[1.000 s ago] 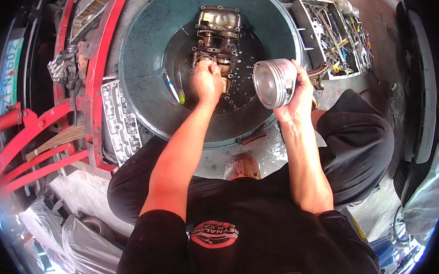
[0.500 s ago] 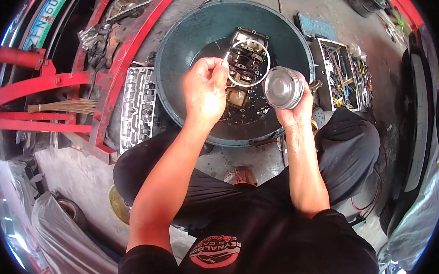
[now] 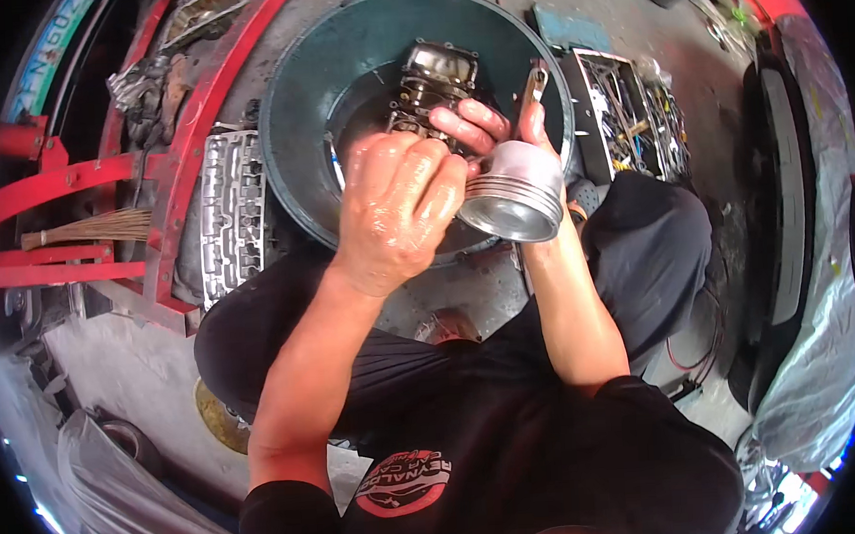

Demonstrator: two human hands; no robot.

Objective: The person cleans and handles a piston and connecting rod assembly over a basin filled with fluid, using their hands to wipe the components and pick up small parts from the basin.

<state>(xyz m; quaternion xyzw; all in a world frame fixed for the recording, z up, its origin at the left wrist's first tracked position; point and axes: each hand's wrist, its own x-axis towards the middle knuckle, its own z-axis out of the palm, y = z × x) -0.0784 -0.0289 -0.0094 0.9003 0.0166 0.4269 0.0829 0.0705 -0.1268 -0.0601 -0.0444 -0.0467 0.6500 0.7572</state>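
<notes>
A silver piston (image 3: 524, 175) is tilted in my right hand (image 3: 542, 145), its round crown facing down toward me. Its connecting rod (image 3: 535, 82) sticks up past my fingers, away from me. My left hand (image 3: 391, 211) is closed, knuckles up and wet-looking, right against the grooved side of the piston. What its fingertips pinch is hidden beneath the hand. Both hands are over the near part of a large dark green basin (image 3: 282, 81). Oily metal engine parts (image 3: 441, 63) lie in dark liquid in the basin, partly covered by my hands.
A cylinder head (image 3: 231, 214) lies left of the basin, beside a red metal frame (image 3: 186, 173) and a stick broom (image 3: 92, 227). To the right stands a box of tools (image 3: 622, 107), with a blue case (image 3: 570, 27) behind it. My bent legs flank the basin's near side.
My left hand has come down and right to the piston; the thin ring it held up no longer shows clearly. My right hand has turned the piston's crown toward me. The view has shifted.
</notes>
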